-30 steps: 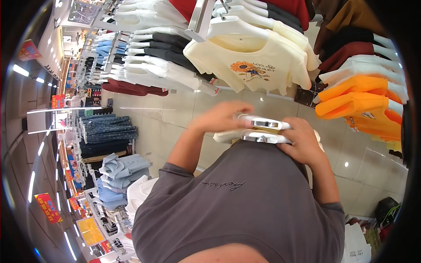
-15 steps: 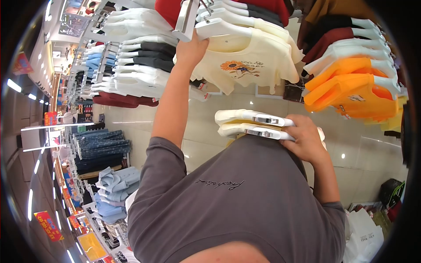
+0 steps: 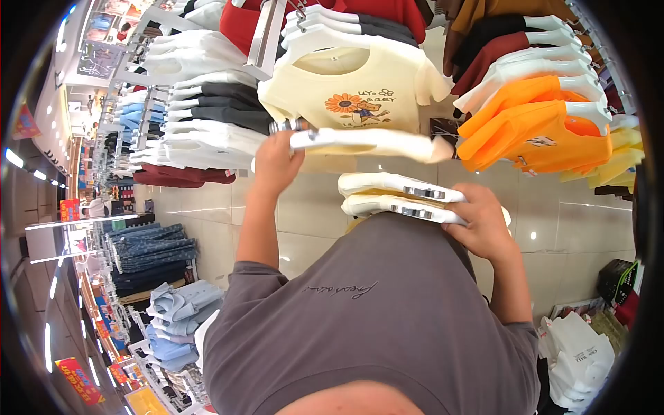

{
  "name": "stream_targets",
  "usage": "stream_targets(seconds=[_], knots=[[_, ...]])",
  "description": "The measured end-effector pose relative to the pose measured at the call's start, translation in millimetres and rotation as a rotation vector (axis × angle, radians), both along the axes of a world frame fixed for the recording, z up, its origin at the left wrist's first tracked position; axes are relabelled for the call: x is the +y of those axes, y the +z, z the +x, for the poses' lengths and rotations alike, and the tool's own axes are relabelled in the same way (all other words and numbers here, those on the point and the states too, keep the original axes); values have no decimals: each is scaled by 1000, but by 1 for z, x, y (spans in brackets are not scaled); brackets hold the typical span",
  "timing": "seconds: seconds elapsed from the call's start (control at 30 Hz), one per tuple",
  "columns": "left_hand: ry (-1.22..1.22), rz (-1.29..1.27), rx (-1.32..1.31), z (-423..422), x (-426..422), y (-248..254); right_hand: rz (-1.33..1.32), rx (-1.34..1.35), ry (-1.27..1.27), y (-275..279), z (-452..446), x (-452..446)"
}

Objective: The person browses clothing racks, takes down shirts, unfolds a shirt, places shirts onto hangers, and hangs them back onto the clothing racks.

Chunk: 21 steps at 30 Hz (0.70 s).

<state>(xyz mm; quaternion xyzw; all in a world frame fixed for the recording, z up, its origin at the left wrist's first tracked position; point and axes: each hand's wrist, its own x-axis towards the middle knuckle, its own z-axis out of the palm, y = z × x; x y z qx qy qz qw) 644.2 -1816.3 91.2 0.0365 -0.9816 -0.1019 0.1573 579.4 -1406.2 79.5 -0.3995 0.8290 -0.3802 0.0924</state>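
Observation:
In the head view my left hand (image 3: 277, 164) is closed around one end of a white hanger (image 3: 339, 138), which carries a pale cream T-shirt (image 3: 398, 144). The shirt is seen edge-on and slightly blurred, just below the rail. My right hand (image 3: 483, 220) grips the ends of two white hangers (image 3: 422, 190) with cream shirts (image 3: 360, 184) on them, close against my dark grey shirt. Behind the left hand hangs another cream T-shirt (image 3: 387, 76) with a sunflower print, on the metal rail arm (image 3: 266, 38).
Orange T-shirts (image 3: 539, 135) hang at the right, and white and black shirts (image 3: 214, 104) at the left. Folded jeans (image 3: 149, 252) and light blue denim garments (image 3: 180, 304) lie lower left. A white bag (image 3: 577, 360) is at lower right above the tiled floor (image 3: 311, 238).
My left hand has come off the rail towards me with a cream shirt on its hanger. Another printed cream shirt now shows behind it. My right hand stays on its two hangers.

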Motion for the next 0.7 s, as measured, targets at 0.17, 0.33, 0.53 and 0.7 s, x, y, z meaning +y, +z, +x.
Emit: stream_targets(seconds=[0.17,0.33,0.53,0.7], knots=[[70,73,-13,54,3,-32,20,-35,48,-4,-4,-5],[212,72,28,95,-4,-47,61,-31,145,0,-13,-19],[321,48,-10,124,-1,-41,73,-34,248,1,-19,-40],[337,37,35,136,-1,-42,54,-17,291,2,-19,-51]])
